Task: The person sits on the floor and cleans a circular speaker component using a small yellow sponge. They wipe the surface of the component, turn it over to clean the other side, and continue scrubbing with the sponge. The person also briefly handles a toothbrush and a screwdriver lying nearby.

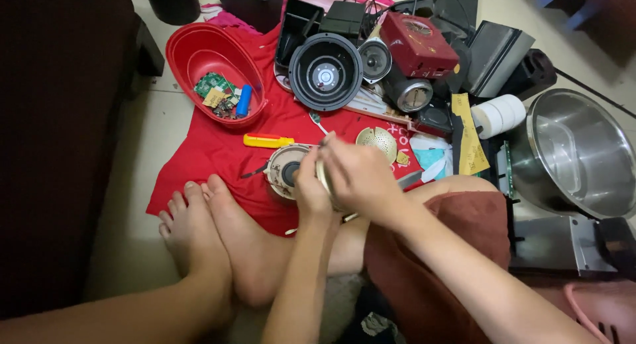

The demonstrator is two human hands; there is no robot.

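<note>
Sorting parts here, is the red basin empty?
No, the red basin holds a green circuit board and a blue cylinder.

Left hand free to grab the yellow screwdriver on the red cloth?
Probably not right away: the left hand and the right hand are both closed around a small round part. The yellow screwdriver lies uncovered just beyond, with nothing in the way.

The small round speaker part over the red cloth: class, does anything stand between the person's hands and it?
Nothing visible does. The left hand and right hand both close directly on the small round speaker part, above the red cloth. A loose speaker cone lies beside them, not between.
</note>
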